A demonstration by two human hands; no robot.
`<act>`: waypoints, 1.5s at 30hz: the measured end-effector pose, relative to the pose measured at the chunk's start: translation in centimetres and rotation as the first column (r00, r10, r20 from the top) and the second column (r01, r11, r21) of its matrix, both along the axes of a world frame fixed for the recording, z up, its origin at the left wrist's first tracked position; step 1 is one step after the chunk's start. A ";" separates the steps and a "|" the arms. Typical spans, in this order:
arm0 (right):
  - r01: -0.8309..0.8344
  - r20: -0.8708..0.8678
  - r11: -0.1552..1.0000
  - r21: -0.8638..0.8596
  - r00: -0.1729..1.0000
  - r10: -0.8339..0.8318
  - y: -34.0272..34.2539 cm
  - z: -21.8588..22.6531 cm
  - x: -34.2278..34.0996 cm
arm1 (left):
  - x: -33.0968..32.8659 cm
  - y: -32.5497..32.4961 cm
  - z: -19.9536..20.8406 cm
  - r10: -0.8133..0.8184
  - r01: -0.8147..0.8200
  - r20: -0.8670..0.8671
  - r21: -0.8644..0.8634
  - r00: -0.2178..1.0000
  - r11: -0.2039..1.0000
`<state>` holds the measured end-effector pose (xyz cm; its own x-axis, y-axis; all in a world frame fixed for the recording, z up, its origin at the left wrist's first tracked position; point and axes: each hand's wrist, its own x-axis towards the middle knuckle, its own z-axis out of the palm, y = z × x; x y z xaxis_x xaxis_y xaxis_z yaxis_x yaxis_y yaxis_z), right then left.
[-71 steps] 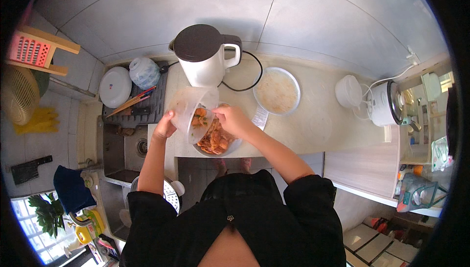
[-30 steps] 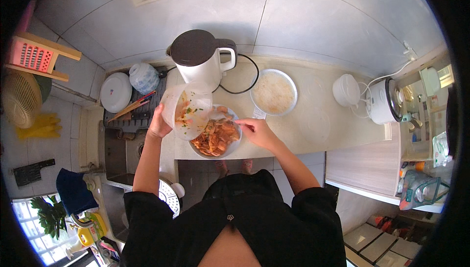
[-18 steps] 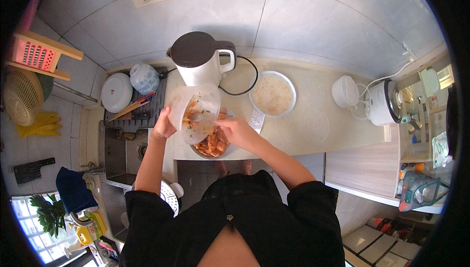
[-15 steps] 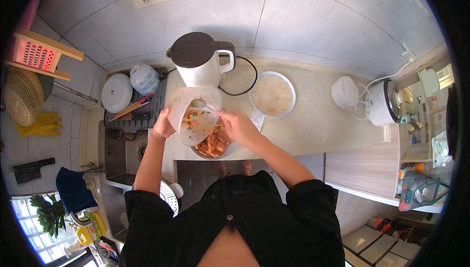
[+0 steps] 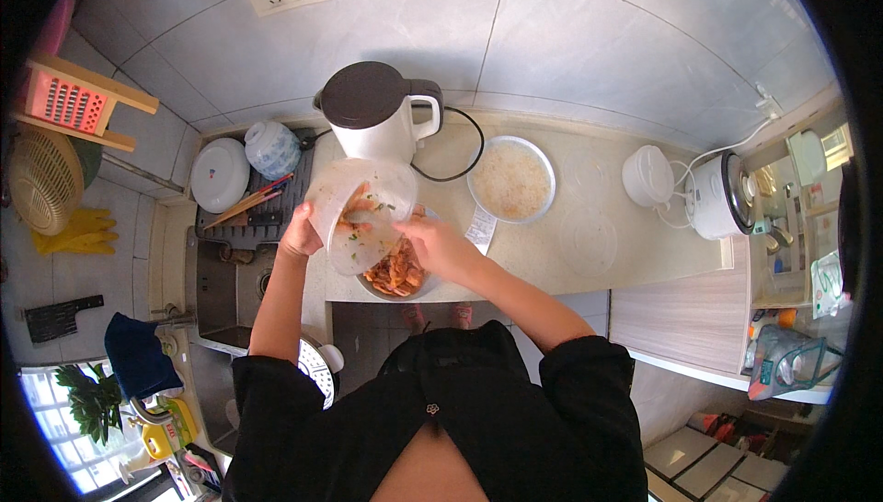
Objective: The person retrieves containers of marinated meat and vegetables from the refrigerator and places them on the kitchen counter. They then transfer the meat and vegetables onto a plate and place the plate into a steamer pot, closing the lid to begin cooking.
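My left hand (image 5: 302,231) grips the rim side of a translucent plastic tub (image 5: 359,249), tilted toward the right. Inside it are reddish meat pieces and green bits that look like chopped scallion. Below its right side, a round dish holds a heap of reddish-orange marinated meat (image 5: 395,272) near the counter's front edge. My right hand (image 5: 437,246) is closed at the tub's open mouth, above the meat; the spoon seen in its grip a moment earlier is now hardly visible.
Behind the tub stands a white kettle (image 5: 377,138) with a dark lid and cord. A round plate of pale crumbs (image 5: 511,180) lies right of it, beside a small paper slip (image 5: 480,228). A sink (image 5: 225,295) is at left; a rice cooker (image 5: 717,194) at far right.
The tub has turned slightly, so more of its food shows near the left wall. My right hand has shifted a little down and left, and the spoon's bowl has gone from sight.
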<state>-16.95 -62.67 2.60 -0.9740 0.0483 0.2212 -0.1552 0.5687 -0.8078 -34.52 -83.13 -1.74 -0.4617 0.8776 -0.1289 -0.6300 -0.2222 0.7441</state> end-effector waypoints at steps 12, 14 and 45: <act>0.028 0.050 0.995 -0.097 0.998 -0.024 -0.9 0.3 2.1 | -0.7 0.5 2.4 0.065 -0.074 -0.111 -0.080 0.992 0.994; 0.142 -0.062 0.989 0.037 0.988 -0.140 -0.5 0.8 1.7 | -0.5 0.5 2.2 0.087 -0.096 -0.091 -0.100 0.992 0.990; 0.008 0.068 0.881 0.473 0.997 -0.046 0.5 2.6 -0.5 | -0.4 0.9 3.8 0.053 -0.054 -0.039 -0.023 0.998 0.998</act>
